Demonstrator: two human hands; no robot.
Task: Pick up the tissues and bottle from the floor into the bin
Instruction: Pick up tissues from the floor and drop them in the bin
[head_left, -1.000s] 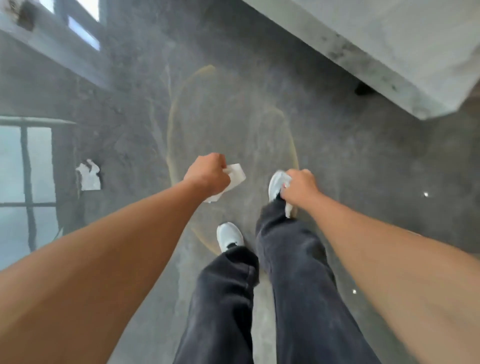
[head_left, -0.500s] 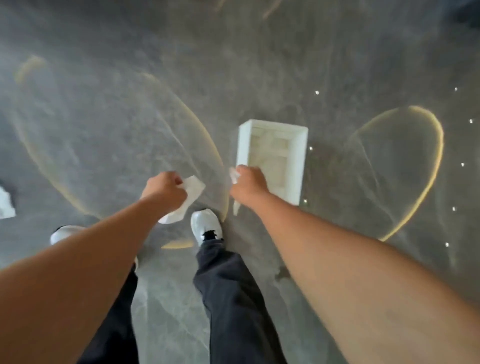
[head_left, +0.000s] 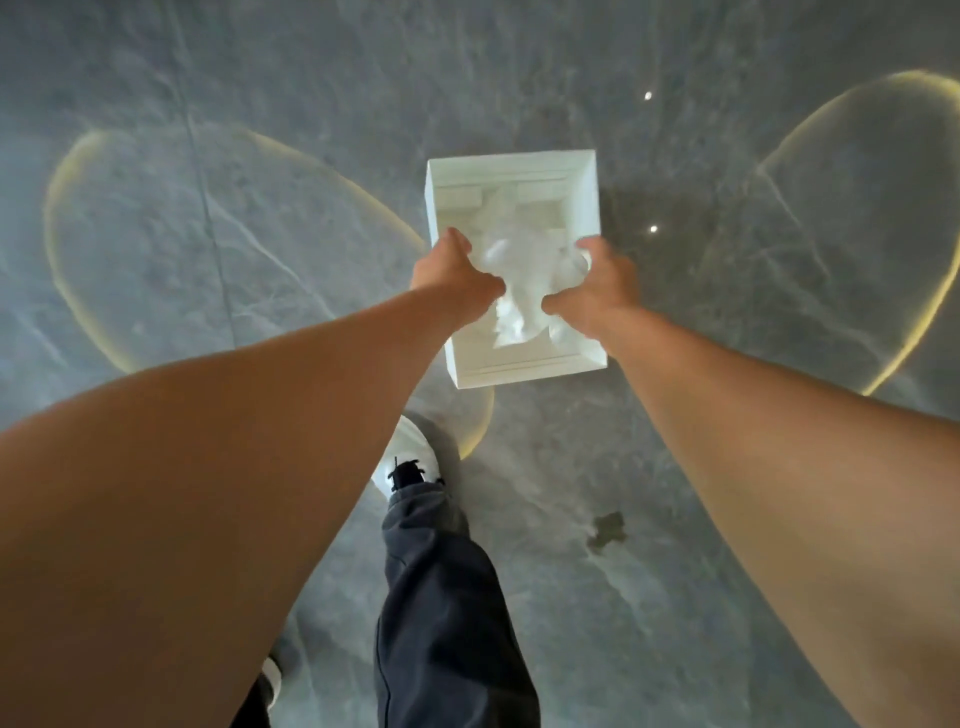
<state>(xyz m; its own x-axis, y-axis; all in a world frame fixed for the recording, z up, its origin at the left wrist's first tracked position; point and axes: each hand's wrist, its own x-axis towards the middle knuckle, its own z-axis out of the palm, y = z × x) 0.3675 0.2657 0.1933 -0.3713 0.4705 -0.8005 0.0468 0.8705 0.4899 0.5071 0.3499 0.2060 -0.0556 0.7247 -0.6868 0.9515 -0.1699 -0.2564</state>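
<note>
A white rectangular bin (head_left: 589, 197) stands on the grey floor straight ahead of me. My left hand (head_left: 452, 270) and my right hand (head_left: 595, 283) hover side by side over its near half, both with fingers and thumb spread apart. Between them is a blurred bunch of white tissues (head_left: 519, 301), over the bin's opening and touching both hands at its edges. More white crumpled material shows deeper in the bin, too blurred to name. No bottle is in view.
The floor (head_left: 208, 234) is polished grey stone with yellowish ring-shaped light reflections left and right of the bin. My white shoe (head_left: 410, 457) and dark trouser leg (head_left: 441, 597) are just before the bin. A small dark stain (head_left: 605, 530) lies to the right.
I have walked up to the bin. Both hands, each shut on a tissue before, have moved over the bin and spread their fingers; the tissues are now bunched between them.
</note>
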